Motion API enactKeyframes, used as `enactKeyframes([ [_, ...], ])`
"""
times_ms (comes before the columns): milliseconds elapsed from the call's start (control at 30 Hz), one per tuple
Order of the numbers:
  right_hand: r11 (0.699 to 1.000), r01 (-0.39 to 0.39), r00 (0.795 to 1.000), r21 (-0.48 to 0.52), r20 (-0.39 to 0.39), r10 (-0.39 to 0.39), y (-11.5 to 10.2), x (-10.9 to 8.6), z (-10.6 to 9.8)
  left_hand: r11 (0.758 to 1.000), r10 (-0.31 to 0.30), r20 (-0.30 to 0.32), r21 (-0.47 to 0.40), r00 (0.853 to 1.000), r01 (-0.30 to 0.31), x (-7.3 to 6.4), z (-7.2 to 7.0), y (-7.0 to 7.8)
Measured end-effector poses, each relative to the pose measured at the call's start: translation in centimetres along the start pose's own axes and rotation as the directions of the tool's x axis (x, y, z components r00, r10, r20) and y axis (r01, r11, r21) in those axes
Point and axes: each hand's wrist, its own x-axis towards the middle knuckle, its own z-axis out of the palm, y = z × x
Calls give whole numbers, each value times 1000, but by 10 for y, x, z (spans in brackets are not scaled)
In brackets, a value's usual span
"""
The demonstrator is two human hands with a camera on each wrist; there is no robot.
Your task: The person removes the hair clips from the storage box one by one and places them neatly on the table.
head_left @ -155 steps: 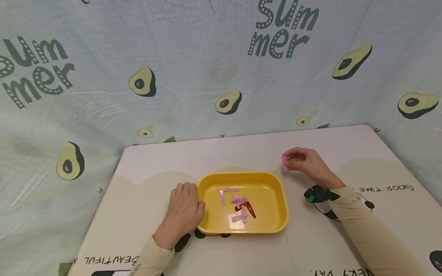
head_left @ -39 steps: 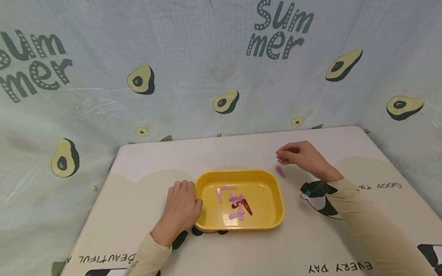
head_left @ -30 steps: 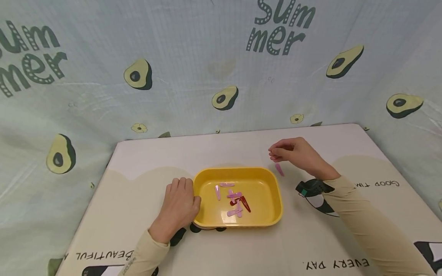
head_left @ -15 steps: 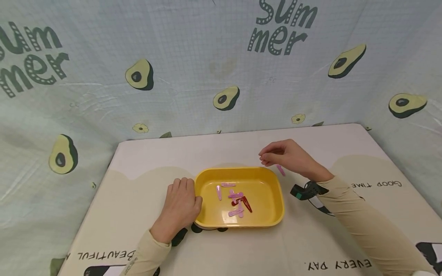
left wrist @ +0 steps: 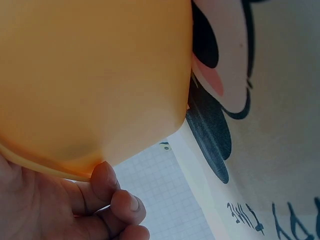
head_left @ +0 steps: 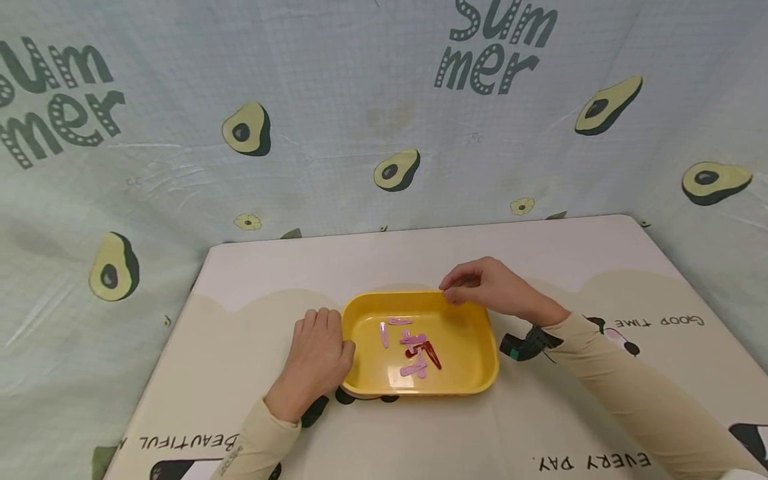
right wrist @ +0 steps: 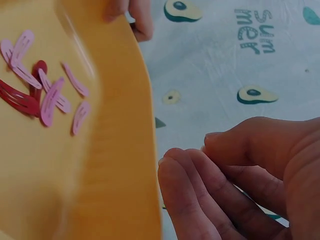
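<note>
A yellow tray lies on the table with several pink snap hair clips and red snap hair clips inside, some overlapping. My left hand grips its left rim; in the left wrist view the fingers curl under the edge. Over the tray's far right corner is my right hand, fingers relaxed and bent. In the right wrist view nothing shows between its thumb and fingertips, which are close to the tray's outer wall. The pink clip seen earlier on the table is hidden by the right hand.
The table carries a printed cloth with lettering. Behind it hangs a pale curtain with avocado prints. A black strap device sits at my right wrist.
My right hand released a pink hair clip onto the table right of the tray, then moved left and toward me to the tray's far right rim. The left hand has kept its grip.
</note>
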Motion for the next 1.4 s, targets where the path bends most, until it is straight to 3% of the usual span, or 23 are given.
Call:
enactKeyframes([
  [800,994,18,990,-105,138,-3,-1,1,32,1000,-17,41,3,999,17,1,0,0],
  [1400,976,80,947,-201,321,-11,-1,17,42,1000,-10,21,2,1000,10,0,0,-1],
])
